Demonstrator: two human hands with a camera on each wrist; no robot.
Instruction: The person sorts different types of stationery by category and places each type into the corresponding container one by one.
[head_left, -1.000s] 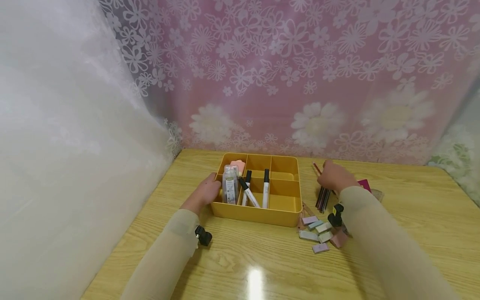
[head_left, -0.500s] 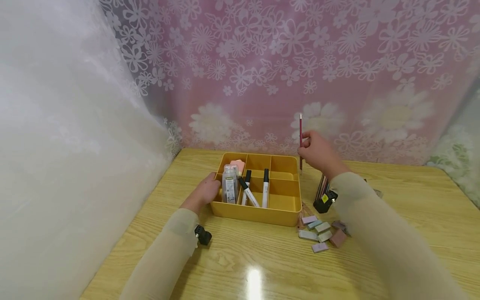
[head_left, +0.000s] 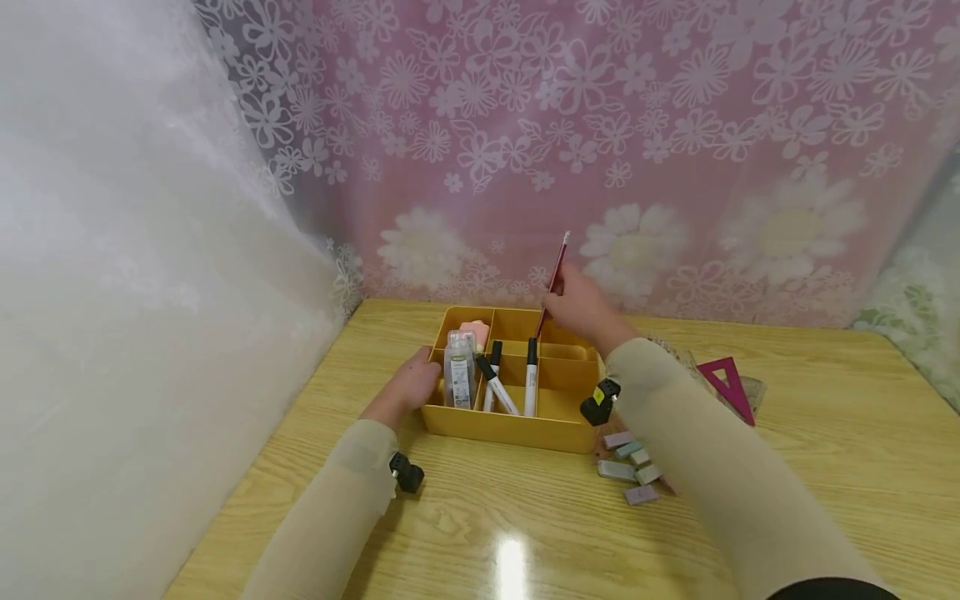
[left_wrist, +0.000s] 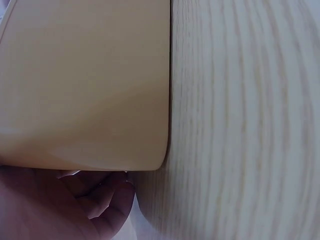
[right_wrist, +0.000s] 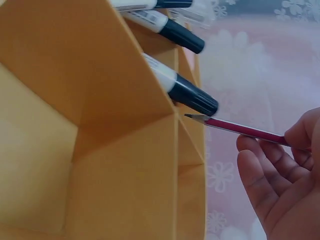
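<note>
My right hand [head_left: 583, 308] pinches a dark red pencil [head_left: 556, 271] between thumb and fingers, its eraser end up and slanting right. In the right wrist view the sharpened tip of the pencil [right_wrist: 245, 131] points at the back compartments, close to a marker's black cap. Below is a yellow divided organizer box [head_left: 510, 428]. At the box's left wall my left hand [head_left: 411, 385] grips the side, thumb over the rim, fingers against the outside. Black-capped white markers [head_left: 531, 379] lean in the front middle compartment, beside a clear plastic case [head_left: 460, 375] at front left.
A pink item [head_left: 477, 332] sits in the back left compartment. Several pastel erasers [head_left: 617, 472] lie on the wooden table [head_left: 450, 517] by the box's front right corner. Farther right is a magenta set square [head_left: 741, 398]. A flowered curtain [head_left: 525, 167] hangs behind.
My right hand has lifted the pencil from beside the bundle of pencils at right and carried it left over the box, turning it tip down. The left hand has stayed at the box.
</note>
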